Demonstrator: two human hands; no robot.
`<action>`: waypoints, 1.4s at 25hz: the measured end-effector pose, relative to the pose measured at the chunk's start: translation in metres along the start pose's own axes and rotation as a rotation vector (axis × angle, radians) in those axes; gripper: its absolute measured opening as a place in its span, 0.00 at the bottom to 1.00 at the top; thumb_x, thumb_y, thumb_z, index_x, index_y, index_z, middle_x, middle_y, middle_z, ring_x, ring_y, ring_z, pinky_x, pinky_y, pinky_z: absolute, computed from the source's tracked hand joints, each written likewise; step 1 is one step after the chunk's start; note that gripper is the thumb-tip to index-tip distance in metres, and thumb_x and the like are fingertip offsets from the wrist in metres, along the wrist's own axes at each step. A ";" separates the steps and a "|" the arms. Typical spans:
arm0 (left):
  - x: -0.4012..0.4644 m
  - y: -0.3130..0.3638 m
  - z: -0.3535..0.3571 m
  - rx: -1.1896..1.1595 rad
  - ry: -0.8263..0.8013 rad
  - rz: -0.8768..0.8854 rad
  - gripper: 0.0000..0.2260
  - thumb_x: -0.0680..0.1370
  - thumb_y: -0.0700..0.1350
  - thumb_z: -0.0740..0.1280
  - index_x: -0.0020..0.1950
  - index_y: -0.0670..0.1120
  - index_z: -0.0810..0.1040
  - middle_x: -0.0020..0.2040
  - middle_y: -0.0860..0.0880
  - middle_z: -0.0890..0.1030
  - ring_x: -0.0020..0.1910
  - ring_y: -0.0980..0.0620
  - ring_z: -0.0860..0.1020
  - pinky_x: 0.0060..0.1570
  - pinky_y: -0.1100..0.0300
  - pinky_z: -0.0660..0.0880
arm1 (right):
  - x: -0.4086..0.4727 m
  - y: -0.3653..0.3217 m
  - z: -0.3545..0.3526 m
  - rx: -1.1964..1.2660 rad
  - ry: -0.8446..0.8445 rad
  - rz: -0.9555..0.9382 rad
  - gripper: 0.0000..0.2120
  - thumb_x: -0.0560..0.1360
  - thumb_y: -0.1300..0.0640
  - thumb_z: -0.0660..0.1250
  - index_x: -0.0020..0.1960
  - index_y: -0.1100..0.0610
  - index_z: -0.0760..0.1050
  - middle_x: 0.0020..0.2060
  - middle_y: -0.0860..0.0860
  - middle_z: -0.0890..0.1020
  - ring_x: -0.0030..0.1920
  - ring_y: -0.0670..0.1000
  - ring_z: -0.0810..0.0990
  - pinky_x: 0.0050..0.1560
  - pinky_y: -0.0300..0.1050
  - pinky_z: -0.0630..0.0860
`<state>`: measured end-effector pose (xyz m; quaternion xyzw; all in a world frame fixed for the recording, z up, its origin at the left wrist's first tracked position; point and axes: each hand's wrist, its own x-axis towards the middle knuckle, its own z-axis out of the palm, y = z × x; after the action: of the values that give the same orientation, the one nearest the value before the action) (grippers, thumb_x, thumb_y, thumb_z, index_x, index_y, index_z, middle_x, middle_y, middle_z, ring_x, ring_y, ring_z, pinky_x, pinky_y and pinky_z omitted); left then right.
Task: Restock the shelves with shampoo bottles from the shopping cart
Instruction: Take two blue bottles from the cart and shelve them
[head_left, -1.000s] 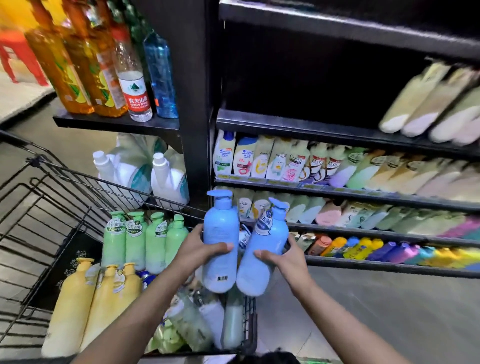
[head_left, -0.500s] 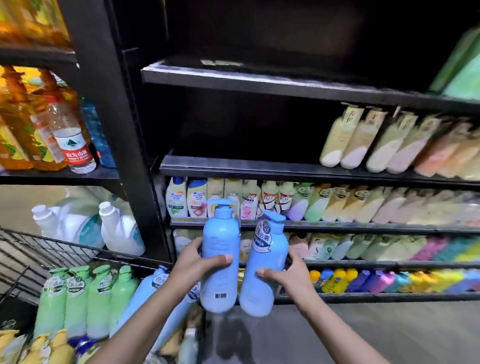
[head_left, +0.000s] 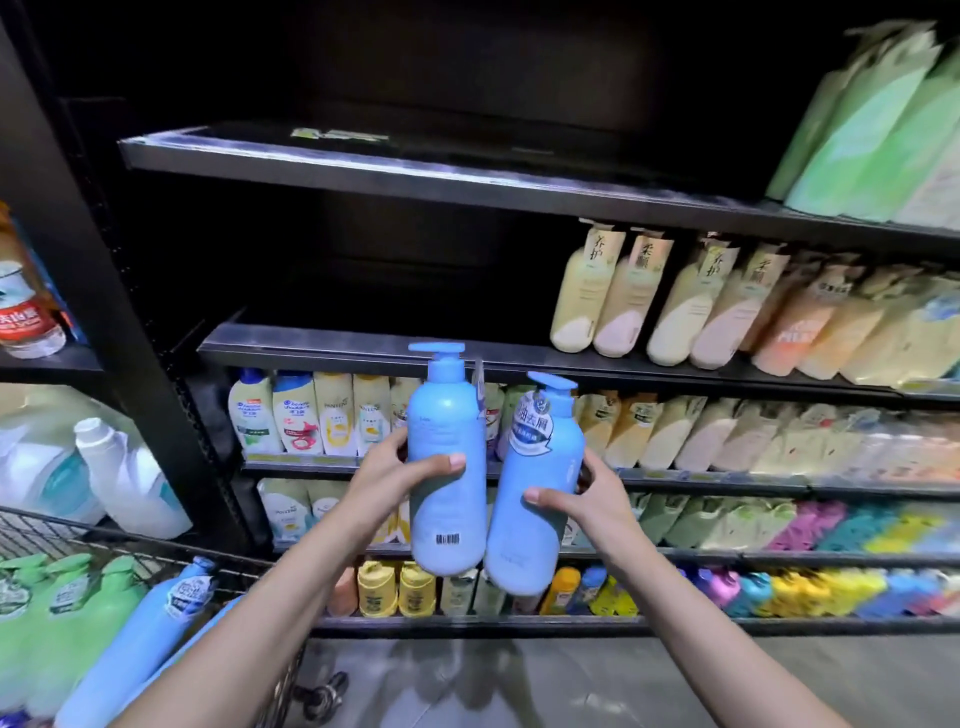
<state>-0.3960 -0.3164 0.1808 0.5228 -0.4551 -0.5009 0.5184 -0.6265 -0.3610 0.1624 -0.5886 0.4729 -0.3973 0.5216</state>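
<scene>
My left hand (head_left: 395, 480) grips a blue pump shampoo bottle (head_left: 447, 499) with its barcode side facing me. My right hand (head_left: 587, 501) grips a second blue pump bottle (head_left: 530, 519), tilted slightly right, its label toward me. Both bottles are held side by side and touching, in front of the dark shelving. The shelf (head_left: 337, 345) just above them is bare on its left half, and cream bottles (head_left: 613, 296) fill its right half. The shopping cart (head_left: 130, 545) at lower left holds another blue bottle (head_left: 150, 629) and green bottles (head_left: 47, 618).
A higher shelf (head_left: 363, 171) is bare on the left, with green refill pouches (head_left: 878, 135) at its right. Lower shelves carry rows of small shampoo bottles (head_left: 311, 413) and colourful bottles (head_left: 779, 592). White detergent jugs (head_left: 119, 478) and a black upright post (head_left: 104, 291) stand left.
Both hands have lifted the two blue bottles higher, away from the cart and up toward the shelves. My view has tilted upward, bringing the bare upper shelves into sight.
</scene>
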 end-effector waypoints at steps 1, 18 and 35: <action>0.004 0.005 0.005 -0.010 0.000 0.006 0.22 0.59 0.49 0.75 0.52 0.50 0.77 0.40 0.59 0.85 0.39 0.62 0.82 0.34 0.71 0.75 | 0.004 -0.005 -0.006 -0.002 -0.001 -0.006 0.36 0.50 0.54 0.80 0.57 0.56 0.76 0.49 0.49 0.84 0.42 0.40 0.83 0.39 0.32 0.76; 0.193 0.049 -0.012 0.037 0.062 0.077 0.27 0.58 0.54 0.77 0.54 0.49 0.80 0.48 0.54 0.85 0.46 0.58 0.83 0.40 0.67 0.75 | 0.181 -0.045 -0.016 0.002 0.140 -0.162 0.30 0.56 0.59 0.80 0.57 0.52 0.76 0.49 0.46 0.84 0.49 0.45 0.83 0.46 0.39 0.79; 0.303 0.045 -0.004 0.183 0.153 0.134 0.33 0.57 0.51 0.80 0.58 0.47 0.75 0.51 0.50 0.84 0.48 0.55 0.83 0.47 0.59 0.80 | 0.284 -0.067 -0.003 -0.275 0.407 -0.032 0.29 0.60 0.49 0.81 0.48 0.60 0.68 0.40 0.49 0.73 0.45 0.52 0.75 0.43 0.43 0.69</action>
<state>-0.3649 -0.6199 0.2094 0.5731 -0.4919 -0.3803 0.5338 -0.5527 -0.6368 0.2221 -0.5692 0.6085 -0.4477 0.3245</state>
